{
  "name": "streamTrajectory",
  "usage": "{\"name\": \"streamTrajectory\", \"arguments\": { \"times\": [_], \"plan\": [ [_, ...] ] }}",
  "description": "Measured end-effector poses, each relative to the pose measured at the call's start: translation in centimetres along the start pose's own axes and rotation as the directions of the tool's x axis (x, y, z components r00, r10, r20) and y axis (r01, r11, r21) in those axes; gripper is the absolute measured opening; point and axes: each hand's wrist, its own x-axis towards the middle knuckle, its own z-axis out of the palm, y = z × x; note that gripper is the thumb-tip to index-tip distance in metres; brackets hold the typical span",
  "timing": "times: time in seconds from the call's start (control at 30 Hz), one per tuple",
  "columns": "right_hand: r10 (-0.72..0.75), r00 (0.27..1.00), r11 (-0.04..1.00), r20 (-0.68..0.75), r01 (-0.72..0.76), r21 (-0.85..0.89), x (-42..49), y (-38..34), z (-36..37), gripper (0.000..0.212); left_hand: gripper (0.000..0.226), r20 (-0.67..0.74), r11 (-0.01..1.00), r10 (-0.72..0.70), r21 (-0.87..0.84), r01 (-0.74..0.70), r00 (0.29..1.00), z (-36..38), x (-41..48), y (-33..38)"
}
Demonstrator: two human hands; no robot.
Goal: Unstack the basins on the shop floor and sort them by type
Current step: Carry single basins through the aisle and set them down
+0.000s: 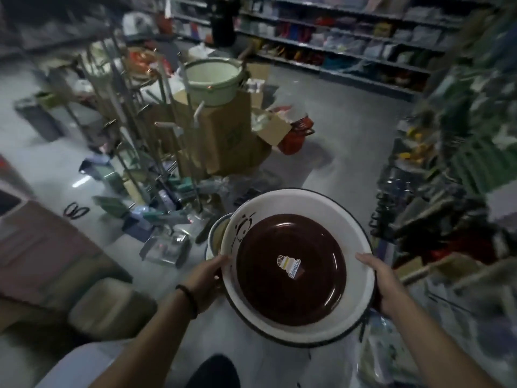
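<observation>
I hold a large white enamel basin (302, 203) with a dark rim and a panda drawing, lifted in front of me and tilted toward me. A dark brown basin (291, 270) with a small sticker sits nested inside it. My left hand (207, 281) grips the white basin's left rim, and my right hand (383, 287) grips its right rim. Behind the left edge, lower down, part of another white basin (216, 233) shows, mostly hidden.
A pale green basin (212, 79) sits on cardboard boxes (223, 135) ahead, beside a metal rack (134, 121) with mops. A red basket (296, 135) stands on the floor. Stocked shelves (349, 40) line the back and right. A pink box (36, 247) lies left.
</observation>
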Motion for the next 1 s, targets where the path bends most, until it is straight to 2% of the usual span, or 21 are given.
{"name": "streamTrajectory", "arguments": {
  "times": [0.23,0.43,0.6,0.8,0.93,1.0],
  "plan": [
    [0.128,0.988,0.968,0.086,-0.106,-0.229,15.7,-6.2,10.4,0.023,0.021,-0.148,0.993,-0.100,-0.076,0.090,0.984,-2.8,12.6,3.9],
    [0.290,0.951,0.892,0.109,-0.227,-0.392,29.3,-6.4,17.5,0.037,0.027,-0.235,0.968,-0.236,-0.145,0.206,0.943,-5.4,23.4,3.9],
    [0.382,0.914,0.819,0.137,-0.267,-0.509,39.9,-4.2,21.0,0.044,0.034,-0.344,0.942,-0.320,-0.221,0.255,0.883,-5.9,30.8,0.2],
    [0.434,0.881,0.783,0.189,-0.264,-0.564,51.8,1.6,25.5,0.060,0.024,-0.493,0.943,-0.324,-0.233,0.236,0.807,-7.7,40.0,-5.1],
    [0.451,0.872,0.760,0.189,-0.264,-0.594,57.2,6.6,26.8,0.054,0.028,-0.534,0.938,-0.339,-0.256,0.234,0.775,-8.3,44.7,-8.1],
    [0.417,0.890,0.766,0.183,-0.235,-0.599,59.2,8.8,26.9,0.039,0.031,-0.557,0.946,-0.316,-0.252,0.206,0.769,-8.3,46.2,-9.2]
  ]
}}
